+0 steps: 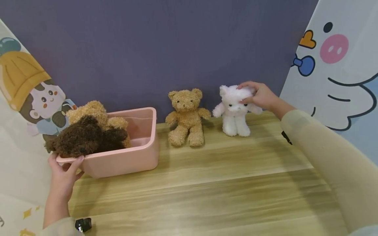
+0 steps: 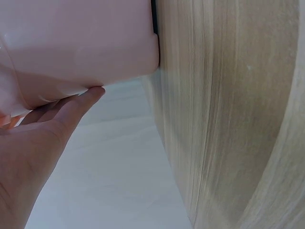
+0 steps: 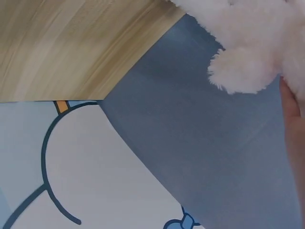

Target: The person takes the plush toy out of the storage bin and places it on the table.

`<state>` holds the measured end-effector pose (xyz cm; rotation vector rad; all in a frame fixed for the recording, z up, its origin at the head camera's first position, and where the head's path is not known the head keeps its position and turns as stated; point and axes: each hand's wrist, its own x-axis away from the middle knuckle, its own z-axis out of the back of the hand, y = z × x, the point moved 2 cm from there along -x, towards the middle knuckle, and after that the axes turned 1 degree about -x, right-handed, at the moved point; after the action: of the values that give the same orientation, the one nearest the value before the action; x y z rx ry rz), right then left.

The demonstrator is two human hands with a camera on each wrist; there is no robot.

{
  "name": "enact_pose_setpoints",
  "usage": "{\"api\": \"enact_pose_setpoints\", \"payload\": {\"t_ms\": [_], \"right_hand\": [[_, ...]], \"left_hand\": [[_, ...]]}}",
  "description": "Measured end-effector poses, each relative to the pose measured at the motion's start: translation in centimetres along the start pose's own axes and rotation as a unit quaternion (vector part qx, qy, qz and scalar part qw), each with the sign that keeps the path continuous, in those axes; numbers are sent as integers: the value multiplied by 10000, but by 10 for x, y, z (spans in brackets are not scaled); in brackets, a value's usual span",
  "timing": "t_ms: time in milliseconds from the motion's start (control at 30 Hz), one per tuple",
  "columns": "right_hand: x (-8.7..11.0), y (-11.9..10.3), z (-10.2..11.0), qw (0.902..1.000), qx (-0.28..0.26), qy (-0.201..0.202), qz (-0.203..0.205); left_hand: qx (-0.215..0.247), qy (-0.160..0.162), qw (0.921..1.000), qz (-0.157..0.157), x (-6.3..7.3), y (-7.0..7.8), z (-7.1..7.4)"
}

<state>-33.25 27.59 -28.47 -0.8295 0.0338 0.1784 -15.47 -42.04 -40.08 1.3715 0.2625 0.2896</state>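
A pink plastic box point(image 1: 124, 162) stands on the left of the wooden table. My left hand point(image 1: 62, 175) grips its near left corner, thumb and fingers at the rim; in the left wrist view the fingers point(image 2: 88, 98) lie along the box's outer wall point(image 2: 81, 43). A dark brown plush toy point(image 1: 85, 137) lies over a tan plush toy point(image 1: 91, 109) in the box. At the back right, a white plush bear point(image 1: 234, 111) is upright, and my right hand point(image 1: 261, 96) holds its head from the right side. In the right wrist view only part of the white bear point(image 3: 248, 69) shows.
A tan teddy bear point(image 1: 187, 114) sits against the dark back panel point(image 1: 177, 42), between box and white bear. Printed side panels with a cartoon child point(image 1: 44, 95) and a cartoon animal point(image 1: 348, 72) flank the wooden table point(image 1: 206, 193).
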Motion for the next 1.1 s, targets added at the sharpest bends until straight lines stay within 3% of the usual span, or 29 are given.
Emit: {"api": "enact_pose_setpoints", "payload": {"t_ms": [167,433,933,1100], "right_hand": [[-1,-3,8,9999,119,25,100],[0,-10,21,9990,321,-254,191],[-6,30,-14,9968,217,-765,21],[-8,44,-27,9952,395,-840,318]], "left_hand": [[130,18,9999,-69,-3,1,-2],[42,2,10000,-30,0,0,-2],[-14,-9,10000,-96,0,-1,0],[20,37,9999,-155,0,-1,0]]}}
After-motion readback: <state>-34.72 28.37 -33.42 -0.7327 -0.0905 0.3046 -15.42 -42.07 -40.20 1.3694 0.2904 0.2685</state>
